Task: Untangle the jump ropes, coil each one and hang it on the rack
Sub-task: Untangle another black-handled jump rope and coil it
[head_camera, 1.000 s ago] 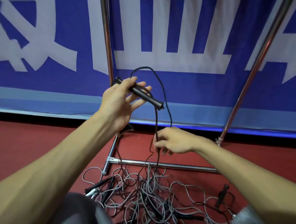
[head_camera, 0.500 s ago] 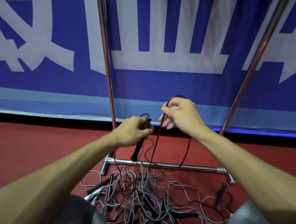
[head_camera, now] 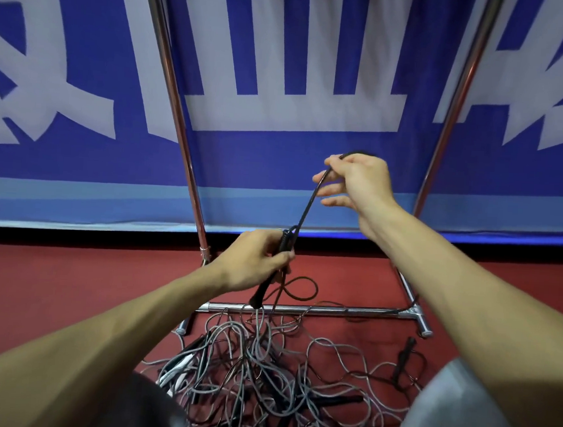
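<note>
My left hand point(head_camera: 255, 261) grips a black jump-rope handle point(head_camera: 265, 286) that points down, with a few turns of black cord wound round its upper end. My right hand point(head_camera: 353, 181) is higher and to the right, pinching the black cord point(head_camera: 306, 208) between thumb and forefinger; the cord runs taut down to the handle. A loose loop of the same cord hangs below the left hand. On the red floor lies a tangled pile of grey and black jump ropes point(head_camera: 265, 375). The chrome rack point(head_camera: 301, 310) stands behind the pile.
A lone black handle point(head_camera: 403, 360) lies on the floor at the right of the pile. The rack's two slanted uprights point(head_camera: 177, 116) rise in front of a blue and white banner point(head_camera: 281, 66). My knees fill the bottom corners.
My right hand has risen and moved right, drawing the cord taut. Cord turns now sit round the handle's top. My left hand has stayed roughly where it was half a second ago.
</note>
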{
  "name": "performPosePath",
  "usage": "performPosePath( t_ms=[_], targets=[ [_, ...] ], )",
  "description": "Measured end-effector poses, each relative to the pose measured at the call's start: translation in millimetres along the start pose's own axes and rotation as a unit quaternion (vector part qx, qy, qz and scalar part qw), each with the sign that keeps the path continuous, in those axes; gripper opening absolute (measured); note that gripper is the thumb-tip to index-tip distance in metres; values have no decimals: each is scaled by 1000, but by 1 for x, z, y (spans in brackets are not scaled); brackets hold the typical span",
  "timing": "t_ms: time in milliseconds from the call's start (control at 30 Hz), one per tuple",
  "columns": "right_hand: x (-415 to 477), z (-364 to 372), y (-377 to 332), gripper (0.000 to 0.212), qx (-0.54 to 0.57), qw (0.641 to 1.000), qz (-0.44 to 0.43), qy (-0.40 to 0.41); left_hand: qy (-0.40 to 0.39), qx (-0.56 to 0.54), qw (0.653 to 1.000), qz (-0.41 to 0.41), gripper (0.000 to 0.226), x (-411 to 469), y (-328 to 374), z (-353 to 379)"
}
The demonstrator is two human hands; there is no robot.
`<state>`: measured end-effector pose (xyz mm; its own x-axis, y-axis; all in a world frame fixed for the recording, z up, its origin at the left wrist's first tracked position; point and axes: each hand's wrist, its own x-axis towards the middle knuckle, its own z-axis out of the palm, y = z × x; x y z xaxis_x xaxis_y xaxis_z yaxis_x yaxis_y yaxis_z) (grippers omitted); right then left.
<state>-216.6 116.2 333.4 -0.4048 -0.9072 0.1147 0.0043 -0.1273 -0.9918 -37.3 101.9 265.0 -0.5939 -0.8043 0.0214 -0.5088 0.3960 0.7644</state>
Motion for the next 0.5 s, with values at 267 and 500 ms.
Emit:
performPosePath(
  t_ms=[267,500],
  targets=[
    [-3,8,27,13,-166,975,99,-110,167,-287,942,-48,12,-5,36,-26],
    [-21,29,49,32,-328,842,108,-415,220,-492,842,-25,8,-12,45,-58]
  ],
)
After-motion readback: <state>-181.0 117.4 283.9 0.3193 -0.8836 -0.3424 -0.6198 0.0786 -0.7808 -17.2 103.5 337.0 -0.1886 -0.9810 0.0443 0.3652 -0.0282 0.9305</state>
